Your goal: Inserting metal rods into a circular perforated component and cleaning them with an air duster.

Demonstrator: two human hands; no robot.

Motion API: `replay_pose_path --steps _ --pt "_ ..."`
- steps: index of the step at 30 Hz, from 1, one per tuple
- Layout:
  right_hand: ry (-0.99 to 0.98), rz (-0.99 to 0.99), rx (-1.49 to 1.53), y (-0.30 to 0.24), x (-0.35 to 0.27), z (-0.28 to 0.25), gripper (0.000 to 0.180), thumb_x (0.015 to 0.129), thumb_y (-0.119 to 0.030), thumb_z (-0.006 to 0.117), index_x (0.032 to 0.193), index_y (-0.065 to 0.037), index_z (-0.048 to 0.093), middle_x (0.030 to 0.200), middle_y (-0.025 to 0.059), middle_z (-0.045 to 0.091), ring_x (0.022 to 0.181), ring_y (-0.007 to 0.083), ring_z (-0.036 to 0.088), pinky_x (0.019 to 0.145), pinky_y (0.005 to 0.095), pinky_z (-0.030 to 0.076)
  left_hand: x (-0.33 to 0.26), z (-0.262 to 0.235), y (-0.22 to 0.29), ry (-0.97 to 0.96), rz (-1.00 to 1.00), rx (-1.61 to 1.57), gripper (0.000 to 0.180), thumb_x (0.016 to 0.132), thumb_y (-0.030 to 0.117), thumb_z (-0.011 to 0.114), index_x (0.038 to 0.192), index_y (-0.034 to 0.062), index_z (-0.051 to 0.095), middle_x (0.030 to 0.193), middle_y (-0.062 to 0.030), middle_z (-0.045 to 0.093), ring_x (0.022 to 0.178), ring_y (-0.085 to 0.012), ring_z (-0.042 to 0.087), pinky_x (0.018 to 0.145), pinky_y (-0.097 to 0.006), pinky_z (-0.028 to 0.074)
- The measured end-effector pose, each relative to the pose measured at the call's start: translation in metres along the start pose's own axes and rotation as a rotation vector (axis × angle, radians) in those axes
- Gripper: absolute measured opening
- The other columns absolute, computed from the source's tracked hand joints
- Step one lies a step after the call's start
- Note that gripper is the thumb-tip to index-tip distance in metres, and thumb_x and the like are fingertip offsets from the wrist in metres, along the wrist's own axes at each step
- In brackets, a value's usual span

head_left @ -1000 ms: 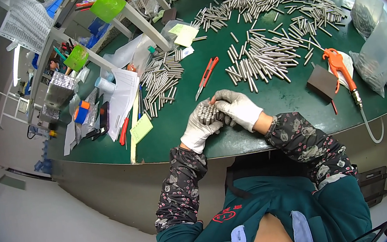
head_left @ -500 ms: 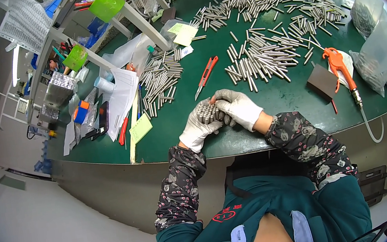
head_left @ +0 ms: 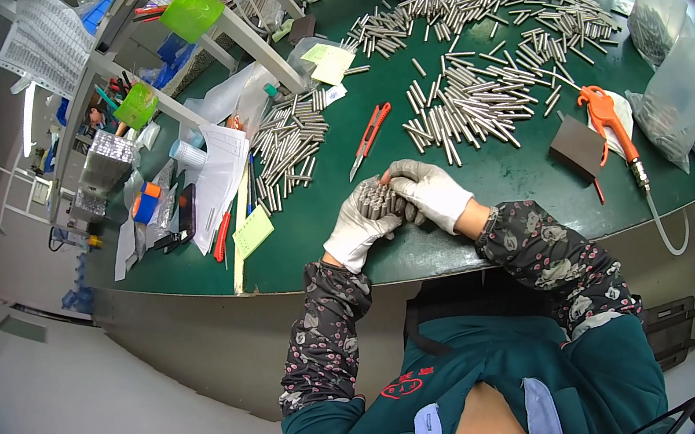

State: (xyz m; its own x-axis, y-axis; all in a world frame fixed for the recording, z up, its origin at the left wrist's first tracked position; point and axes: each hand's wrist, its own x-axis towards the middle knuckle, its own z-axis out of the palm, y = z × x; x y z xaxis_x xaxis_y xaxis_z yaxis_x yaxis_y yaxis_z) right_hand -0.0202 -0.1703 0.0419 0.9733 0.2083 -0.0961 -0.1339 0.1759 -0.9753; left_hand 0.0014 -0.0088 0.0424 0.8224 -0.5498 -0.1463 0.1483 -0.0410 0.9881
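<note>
A bundle of metal rods is sitting at the near edge of the green table, cupped between both gloved hands, just where it was a second ago; nothing about it is shifting visibly. The left hand is wrapping its fingers under and around the bundle's near side, and the right hand is curling over the top and far side, fingers closed on it. The steady hold suggests the rods are being squared up together rather than picked or dropped. Just beyond the hands, a red knife is lying on the table, loose rods are spreading behind it, and an orange air gun is resting to the right.
</note>
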Motion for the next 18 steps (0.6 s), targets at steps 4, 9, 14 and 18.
replay_pose_path --steps 4,9,14,18 --pt "0.228 -0.302 -0.355 0.018 0.009 -0.004 0.014 0.084 -0.014 0.048 0.091 -0.003 0.055 0.067 0.0033 0.052 0.060 0.0116 0.052 0.055 0.0239 0.043 0.003 0.001 -0.003 0.039 -0.001 0.003 0.050 0.067 -0.004 0.065 0.112 0.0048 0.044 0.084 -0.0004 0.055 0.070 -0.0082 0.054 0.052 -0.019 0.045" --pt "0.209 -0.619 -0.632 -0.013 0.008 0.003 0.013 0.075 -0.009 0.058 0.087 -0.003 0.059 0.076 0.0105 0.056 0.073 0.0235 0.055 0.067 0.0292 0.044 0.004 -0.004 -0.006 0.018 0.010 -0.020 0.047 0.065 -0.006 0.065 0.106 0.0046 0.046 0.082 -0.0003 0.055 0.067 -0.0091 0.054 0.049 -0.020 0.046" --pt "-0.020 -0.707 -0.839 -0.025 0.021 0.013 0.013 0.072 -0.017 0.059 0.080 -0.007 0.061 0.076 0.0072 0.057 0.075 0.0253 0.055 0.068 0.0331 0.045 0.005 -0.003 -0.005 0.048 -0.037 0.165 0.042 0.064 -0.007 0.065 0.101 0.0043 0.048 0.074 -0.0001 0.056 0.060 -0.0094 0.054 0.046 -0.021 0.045" --pt "0.073 -0.612 -1.001 -0.039 0.025 0.024 0.014 0.072 -0.021 0.058 0.077 -0.008 0.060 0.076 0.0077 0.058 0.075 0.0256 0.056 0.067 0.0346 0.045 0.006 -0.001 -0.006 0.088 -0.053 0.186 0.045 0.064 -0.007 0.065 0.103 0.0043 0.047 0.077 -0.0005 0.056 0.063 -0.0091 0.054 0.047 -0.021 0.045"
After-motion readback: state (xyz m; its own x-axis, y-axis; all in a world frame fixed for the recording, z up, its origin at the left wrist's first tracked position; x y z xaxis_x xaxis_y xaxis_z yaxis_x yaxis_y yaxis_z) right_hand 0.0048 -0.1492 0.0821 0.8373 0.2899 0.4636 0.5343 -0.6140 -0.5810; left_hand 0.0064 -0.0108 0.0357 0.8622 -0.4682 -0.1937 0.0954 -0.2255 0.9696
